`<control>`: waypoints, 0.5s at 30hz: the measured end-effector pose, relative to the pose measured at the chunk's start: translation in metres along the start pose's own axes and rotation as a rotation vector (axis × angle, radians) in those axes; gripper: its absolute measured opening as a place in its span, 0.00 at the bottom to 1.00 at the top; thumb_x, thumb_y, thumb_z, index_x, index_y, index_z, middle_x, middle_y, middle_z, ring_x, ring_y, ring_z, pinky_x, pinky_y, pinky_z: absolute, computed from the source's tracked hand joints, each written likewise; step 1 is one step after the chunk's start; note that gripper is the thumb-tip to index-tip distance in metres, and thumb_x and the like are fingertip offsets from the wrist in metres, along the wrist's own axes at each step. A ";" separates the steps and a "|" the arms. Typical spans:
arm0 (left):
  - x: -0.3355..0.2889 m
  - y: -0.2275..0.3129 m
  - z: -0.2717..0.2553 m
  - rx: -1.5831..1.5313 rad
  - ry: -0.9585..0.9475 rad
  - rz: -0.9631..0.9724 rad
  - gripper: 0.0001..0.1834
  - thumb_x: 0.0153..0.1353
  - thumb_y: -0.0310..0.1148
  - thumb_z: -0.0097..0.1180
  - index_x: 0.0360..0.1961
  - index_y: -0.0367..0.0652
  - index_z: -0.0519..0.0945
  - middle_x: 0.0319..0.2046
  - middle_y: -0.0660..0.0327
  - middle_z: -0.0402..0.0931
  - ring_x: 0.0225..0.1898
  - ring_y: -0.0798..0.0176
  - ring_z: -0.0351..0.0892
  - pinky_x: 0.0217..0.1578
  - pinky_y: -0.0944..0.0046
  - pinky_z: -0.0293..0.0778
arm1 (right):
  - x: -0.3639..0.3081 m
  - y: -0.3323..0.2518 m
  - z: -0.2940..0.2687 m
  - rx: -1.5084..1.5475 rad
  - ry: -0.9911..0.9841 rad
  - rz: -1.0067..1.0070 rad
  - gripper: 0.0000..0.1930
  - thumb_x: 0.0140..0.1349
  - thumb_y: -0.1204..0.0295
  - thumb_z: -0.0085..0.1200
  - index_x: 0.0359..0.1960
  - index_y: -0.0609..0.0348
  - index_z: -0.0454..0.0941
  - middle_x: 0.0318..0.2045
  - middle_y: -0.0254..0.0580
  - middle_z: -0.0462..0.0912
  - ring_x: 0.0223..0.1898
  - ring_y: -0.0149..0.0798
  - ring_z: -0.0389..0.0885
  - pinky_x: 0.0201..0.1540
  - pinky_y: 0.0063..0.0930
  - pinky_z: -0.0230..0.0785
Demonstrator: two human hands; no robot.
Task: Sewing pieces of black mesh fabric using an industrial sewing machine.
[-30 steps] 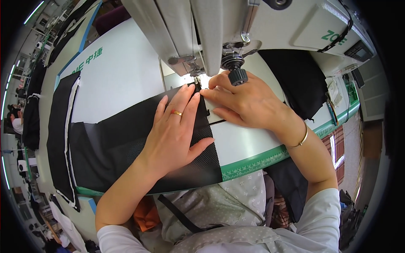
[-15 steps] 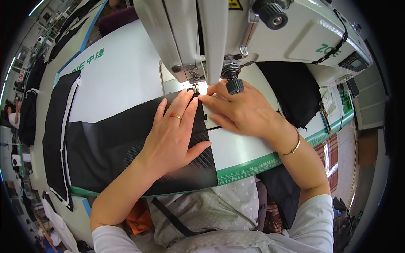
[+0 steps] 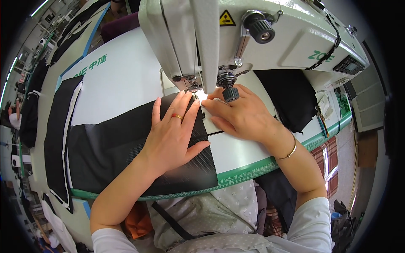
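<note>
My left hand [image 3: 171, 137] lies flat on a black fabric piece [image 3: 105, 145], fingers stretched toward the needle and thumb out to the side. The fabric has a perforated, mesh-like area and its right edge runs beside the presser foot [image 3: 195, 96] of a white sewing machine [image 3: 177, 42]. My right hand [image 3: 242, 111] rests on the machine bed just right of the presser foot. Its index finger is bent toward the fabric edge, its thumb is apart below, and nothing shows in its grasp. A black knob partly covers its other fingers.
A black strip with white edging [image 3: 59, 139] lies at the table's left. Stacked black fabric [image 3: 289, 99] sits under the machine arm at right. A green ruler edge [image 3: 244, 169] borders the table front. Small tools [image 3: 322, 122] lie at the right edge.
The whole view has shifted slightly, so the machine head sits a little differently in it. My right fingertips have drawn slightly away from the fabric edge. The left hand stays flat on the fabric.
</note>
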State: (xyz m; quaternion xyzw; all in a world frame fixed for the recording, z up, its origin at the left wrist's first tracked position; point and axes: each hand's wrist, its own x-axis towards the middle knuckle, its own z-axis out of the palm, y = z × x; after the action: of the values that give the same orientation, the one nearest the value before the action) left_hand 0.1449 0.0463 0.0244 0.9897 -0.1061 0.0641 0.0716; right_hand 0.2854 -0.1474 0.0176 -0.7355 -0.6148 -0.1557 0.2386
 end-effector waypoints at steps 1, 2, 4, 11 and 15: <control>-0.001 0.002 -0.004 0.022 -0.046 -0.025 0.49 0.59 0.52 0.67 0.74 0.39 0.60 0.75 0.48 0.53 0.78 0.47 0.51 0.73 0.31 0.42 | 0.000 0.000 -0.001 0.013 0.022 -0.003 0.14 0.55 0.68 0.66 0.43 0.56 0.84 0.39 0.38 0.79 0.46 0.42 0.78 0.49 0.35 0.74; -0.003 0.006 -0.008 0.034 -0.053 -0.047 0.48 0.60 0.51 0.66 0.75 0.40 0.59 0.76 0.49 0.53 0.78 0.47 0.50 0.73 0.31 0.43 | -0.001 0.001 -0.002 0.031 0.055 -0.006 0.12 0.55 0.69 0.66 0.42 0.56 0.84 0.38 0.37 0.80 0.45 0.42 0.79 0.48 0.34 0.75; -0.012 0.016 -0.017 -0.032 -0.006 -0.061 0.48 0.60 0.50 0.67 0.75 0.40 0.60 0.76 0.50 0.53 0.78 0.47 0.50 0.72 0.33 0.44 | -0.001 0.002 -0.003 0.037 0.090 -0.037 0.09 0.55 0.70 0.65 0.38 0.56 0.84 0.37 0.36 0.80 0.43 0.41 0.80 0.46 0.34 0.75; -0.016 0.029 -0.008 -0.073 0.133 0.019 0.18 0.54 0.23 0.67 0.46 0.37 0.75 0.55 0.53 0.72 0.57 0.47 0.75 0.60 0.50 0.71 | -0.002 0.004 -0.005 0.130 0.098 -0.121 0.07 0.58 0.71 0.65 0.25 0.58 0.83 0.32 0.34 0.82 0.37 0.39 0.81 0.39 0.32 0.77; -0.015 0.025 -0.004 -0.086 0.255 0.064 0.09 0.58 0.20 0.61 0.39 0.36 0.76 0.51 0.50 0.78 0.51 0.49 0.81 0.53 0.55 0.80 | -0.004 0.004 -0.004 0.133 0.113 -0.093 0.07 0.58 0.71 0.65 0.25 0.58 0.83 0.33 0.34 0.82 0.38 0.39 0.81 0.40 0.32 0.77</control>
State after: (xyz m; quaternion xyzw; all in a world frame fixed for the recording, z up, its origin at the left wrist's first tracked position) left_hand 0.1244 0.0256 0.0299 0.9657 -0.1302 0.1871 0.1246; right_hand 0.2884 -0.1530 0.0183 -0.6787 -0.6429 -0.1666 0.3136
